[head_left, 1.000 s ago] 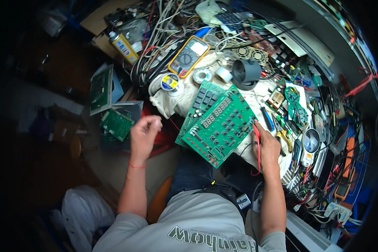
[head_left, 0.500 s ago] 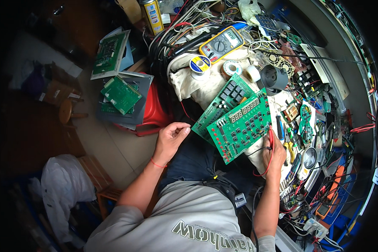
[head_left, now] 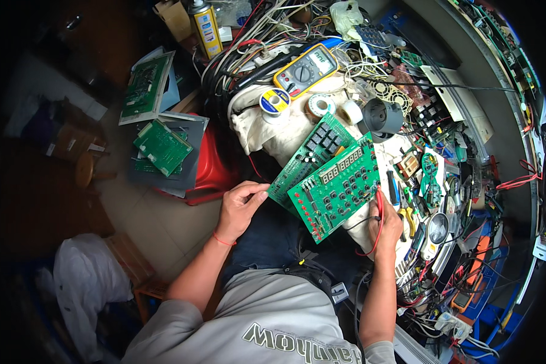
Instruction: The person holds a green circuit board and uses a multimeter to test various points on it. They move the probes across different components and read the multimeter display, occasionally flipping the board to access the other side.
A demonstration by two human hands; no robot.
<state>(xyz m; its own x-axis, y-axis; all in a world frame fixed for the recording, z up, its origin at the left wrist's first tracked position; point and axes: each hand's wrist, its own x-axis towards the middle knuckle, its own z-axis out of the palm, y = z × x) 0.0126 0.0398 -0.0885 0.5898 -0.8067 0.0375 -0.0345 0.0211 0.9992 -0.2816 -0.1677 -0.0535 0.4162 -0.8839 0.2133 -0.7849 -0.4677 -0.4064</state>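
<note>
My right hand (head_left: 387, 223) is closed at the right edge of a green circuit board with a digit display (head_left: 335, 193). A red test lead (head_left: 380, 225) and a black one also run through that hand; their tips are hidden. Partly beneath this board lies a second green circuit board with black relays (head_left: 309, 153). The fingers and thumb of my left hand (head_left: 236, 209) pinch together at its left corner. Beyond the boards, a yellow and grey multimeter (head_left: 306, 71) rests with its screen lit.
Solder reels (head_left: 275, 102) and a dark round cup-like part (head_left: 382, 116) stand on white cloth (head_left: 249, 128). Tools, a magnifier (head_left: 437, 229) and tangled cables crowd the right side. More circuit boards (head_left: 164, 145) sit on a red stool (head_left: 213, 164) at left.
Most of the view has shifted slightly to the left, hands and boards included. Both hands stay on the boards in nearly the same pose.
</note>
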